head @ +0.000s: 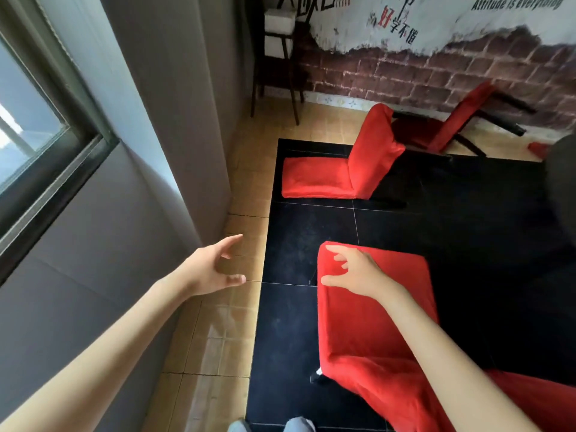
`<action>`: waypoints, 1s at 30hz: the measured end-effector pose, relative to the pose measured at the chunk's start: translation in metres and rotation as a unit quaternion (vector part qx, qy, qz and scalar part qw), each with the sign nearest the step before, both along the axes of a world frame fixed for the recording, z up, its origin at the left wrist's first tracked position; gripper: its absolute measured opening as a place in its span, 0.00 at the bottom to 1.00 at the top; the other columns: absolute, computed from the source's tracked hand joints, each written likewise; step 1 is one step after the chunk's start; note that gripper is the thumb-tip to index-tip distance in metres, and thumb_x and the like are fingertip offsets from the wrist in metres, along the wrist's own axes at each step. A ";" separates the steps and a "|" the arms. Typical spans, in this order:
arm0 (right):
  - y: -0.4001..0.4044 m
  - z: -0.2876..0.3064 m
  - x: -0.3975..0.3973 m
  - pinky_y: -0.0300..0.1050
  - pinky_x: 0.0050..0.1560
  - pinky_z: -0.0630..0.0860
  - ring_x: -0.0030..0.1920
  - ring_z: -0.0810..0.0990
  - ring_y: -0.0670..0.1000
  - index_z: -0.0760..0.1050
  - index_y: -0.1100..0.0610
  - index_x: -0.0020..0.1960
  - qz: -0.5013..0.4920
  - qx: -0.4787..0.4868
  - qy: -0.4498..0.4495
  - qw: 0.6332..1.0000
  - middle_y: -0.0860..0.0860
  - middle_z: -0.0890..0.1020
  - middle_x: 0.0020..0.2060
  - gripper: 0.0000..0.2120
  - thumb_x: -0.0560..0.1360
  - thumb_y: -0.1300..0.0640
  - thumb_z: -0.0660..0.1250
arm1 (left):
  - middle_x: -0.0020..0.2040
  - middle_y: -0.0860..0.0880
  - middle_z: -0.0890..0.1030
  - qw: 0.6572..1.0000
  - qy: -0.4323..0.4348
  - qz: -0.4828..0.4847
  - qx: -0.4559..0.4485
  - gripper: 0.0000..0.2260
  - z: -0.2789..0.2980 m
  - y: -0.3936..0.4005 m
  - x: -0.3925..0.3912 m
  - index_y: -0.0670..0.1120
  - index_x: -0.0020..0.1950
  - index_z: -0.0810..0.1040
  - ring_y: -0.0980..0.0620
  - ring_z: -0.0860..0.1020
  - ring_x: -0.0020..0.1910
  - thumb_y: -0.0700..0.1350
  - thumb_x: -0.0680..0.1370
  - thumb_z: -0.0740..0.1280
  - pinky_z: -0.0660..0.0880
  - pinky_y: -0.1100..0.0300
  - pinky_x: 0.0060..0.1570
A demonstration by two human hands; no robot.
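Note:
A chair in a red fabric cover (pixel 374 332) lies tipped on the black floor mat (pixel 296 338) just in front of me. My right hand (pixel 355 272) hovers over the top edge of its backrest, fingers spread and loosely bent, holding nothing; whether the fingertips touch the cover I cannot tell. My left hand (pixel 212 269) is stretched out over the tan tiles to the left of the chair, open, holding nothing.
A second red-covered chair (pixel 343 169) lies tipped at the mat's far edge, a third (pixel 452 126) by the brick-pattern wall. A dark stool frame (pixel 277 73) stands in the far corner. Grey wall and window (pixel 37 135) close off the left. A dark round object (pixel 561 188) sits at right.

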State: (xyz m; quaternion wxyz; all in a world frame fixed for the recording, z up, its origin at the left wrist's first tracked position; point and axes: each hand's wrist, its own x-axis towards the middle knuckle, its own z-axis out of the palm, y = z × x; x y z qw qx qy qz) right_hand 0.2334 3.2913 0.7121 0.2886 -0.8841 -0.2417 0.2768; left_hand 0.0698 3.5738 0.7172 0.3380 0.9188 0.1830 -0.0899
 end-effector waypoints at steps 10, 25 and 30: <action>0.033 -0.021 0.100 0.43 0.57 0.72 0.60 0.75 0.48 0.66 0.47 0.73 -0.088 -0.021 0.027 0.996 0.53 0.75 0.65 0.39 0.66 0.49 0.77 | 0.58 0.52 0.76 0.997 0.030 -0.072 -0.020 0.38 -0.028 0.036 0.138 0.57 0.77 0.57 0.52 0.74 0.56 0.54 0.72 0.74 0.65 0.66 0.55; 0.116 -0.018 0.381 0.44 0.57 0.72 0.62 0.75 0.53 0.65 0.47 0.74 -0.123 -0.007 0.033 0.992 0.55 0.75 0.66 0.39 0.66 0.49 0.78 | 0.56 0.53 0.78 0.999 0.015 -0.034 -0.011 0.39 -0.022 0.136 0.428 0.60 0.76 0.57 0.49 0.75 0.59 0.54 0.70 0.75 0.68 0.62 0.57; 0.160 -0.026 0.460 0.42 0.55 0.71 0.63 0.75 0.52 0.64 0.48 0.74 -0.120 -0.012 0.029 0.992 0.55 0.74 0.66 0.40 0.66 0.49 0.77 | 0.58 0.52 0.78 0.998 0.023 -0.033 -0.037 0.38 -0.037 0.176 0.508 0.60 0.76 0.57 0.50 0.75 0.59 0.54 0.71 0.74 0.66 0.64 0.55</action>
